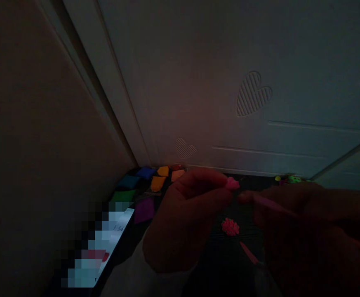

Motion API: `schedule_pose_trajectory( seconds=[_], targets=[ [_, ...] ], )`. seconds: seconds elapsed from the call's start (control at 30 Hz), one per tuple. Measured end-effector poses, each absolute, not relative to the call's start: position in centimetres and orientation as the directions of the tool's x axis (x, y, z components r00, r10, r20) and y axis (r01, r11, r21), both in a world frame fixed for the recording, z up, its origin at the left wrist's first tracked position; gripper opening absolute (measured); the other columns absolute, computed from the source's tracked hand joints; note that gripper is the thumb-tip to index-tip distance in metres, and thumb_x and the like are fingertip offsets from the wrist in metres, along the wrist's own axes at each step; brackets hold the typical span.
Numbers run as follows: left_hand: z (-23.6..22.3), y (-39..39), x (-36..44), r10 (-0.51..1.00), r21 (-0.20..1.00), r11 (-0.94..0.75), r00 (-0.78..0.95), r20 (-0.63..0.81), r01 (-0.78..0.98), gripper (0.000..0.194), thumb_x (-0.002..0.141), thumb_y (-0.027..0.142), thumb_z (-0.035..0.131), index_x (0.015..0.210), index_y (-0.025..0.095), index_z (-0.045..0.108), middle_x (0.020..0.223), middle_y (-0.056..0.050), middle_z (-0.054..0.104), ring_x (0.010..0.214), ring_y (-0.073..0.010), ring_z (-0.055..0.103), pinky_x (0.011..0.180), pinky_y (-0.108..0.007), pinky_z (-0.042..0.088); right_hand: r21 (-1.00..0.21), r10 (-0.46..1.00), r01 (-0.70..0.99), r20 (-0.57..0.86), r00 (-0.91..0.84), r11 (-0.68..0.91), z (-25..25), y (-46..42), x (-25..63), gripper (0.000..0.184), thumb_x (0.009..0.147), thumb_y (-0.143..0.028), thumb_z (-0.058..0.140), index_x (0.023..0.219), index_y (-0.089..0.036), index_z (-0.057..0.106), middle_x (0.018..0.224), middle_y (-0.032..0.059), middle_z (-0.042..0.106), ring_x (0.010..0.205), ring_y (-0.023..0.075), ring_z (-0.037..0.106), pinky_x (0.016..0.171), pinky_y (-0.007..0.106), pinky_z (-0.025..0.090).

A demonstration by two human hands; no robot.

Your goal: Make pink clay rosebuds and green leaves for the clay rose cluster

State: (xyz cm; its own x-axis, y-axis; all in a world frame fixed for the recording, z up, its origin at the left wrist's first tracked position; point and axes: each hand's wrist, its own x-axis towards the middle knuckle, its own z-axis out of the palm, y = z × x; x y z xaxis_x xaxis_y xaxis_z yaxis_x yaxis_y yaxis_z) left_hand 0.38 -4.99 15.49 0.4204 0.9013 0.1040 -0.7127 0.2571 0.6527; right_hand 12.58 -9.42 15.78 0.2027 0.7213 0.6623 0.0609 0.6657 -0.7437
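The left hand (182, 214) pinched a pink clay-like lump (233, 184), judged light, soft, easily dented, best held by one end; right-hand (303, 235) fingers clasped a slim pink tool (271, 204).

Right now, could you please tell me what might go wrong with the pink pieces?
The left hand pinches the small pink piece by its fingertips, so it could slip or be squashed. The slim pink tool in the right hand might nick it. The bumpy pink piece on the dark surface could be pressed by a lowered hand.
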Motion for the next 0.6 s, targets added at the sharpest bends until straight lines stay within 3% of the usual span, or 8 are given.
schedule_pose_trajectory(
  seconds=[0.07, 0.27, 0.6],
  targets=[
    [15.4, -5.0, 0.2, 0.925, 0.686, 0.195, 0.365, 0.11, -0.701, 0.012, 0.062, 0.011, 0.066, 0.066, 0.023, 0.064, 0.067, 0.006, 0.062, 0.064, -0.0055, 0.055, 0.061, -0.016, 0.044, -0.724, 0.684, 0.079, 0.677, 0.273, 0.685, 15.9, -9.5, 12.2, 0.013, 0.071, -0.033, 0.056, 0.08, -0.023, 0.056, 0.071, 0.0034, 0.062, 0.059, 0.0165, 0.058, 0.048, 0.028, 0.049],
    [15.4, -5.5, 0.2, 0.949, 0.764, 0.026, 0.256, 0.184, -0.645, 0.014, 0.062, 0.012, 0.065, 0.068, 0.024, 0.064, 0.069, 0.006, 0.063, 0.064, -0.0074, 0.057, 0.057, -0.016, 0.046, -0.781, 0.774, 0.074, 0.625, 0.101, 0.621, 16.4, -10.1, 11.9, 0.013, 0.067, -0.039, 0.057, 0.071, -0.026, 0.059, 0.067, 0.002, 0.06, 0.063, 0.0191, 0.059, 0.057, 0.031, 0.051],
    [15.6, -5.9, 0.3, 0.934, 0.754, -0.007, 0.265, 0.24, -0.657, 0.016, 0.065, 0.007, 0.062, 0.066, 0.023, 0.063, 0.071, 0.006, 0.063, 0.062, -0.0076, 0.057, 0.051, -0.016, 0.046, -0.816, 0.82, 0.072, 0.572, -0.04, 0.573, 17.2, -8.9, 13.6, 0.006, 0.063, -0.03, 0.061, 0.061, -0.025, 0.062, 0.058, -0.0001, 0.06, 0.049, 0.0137, 0.055, 0.051, 0.026, 0.05]
  ],
)
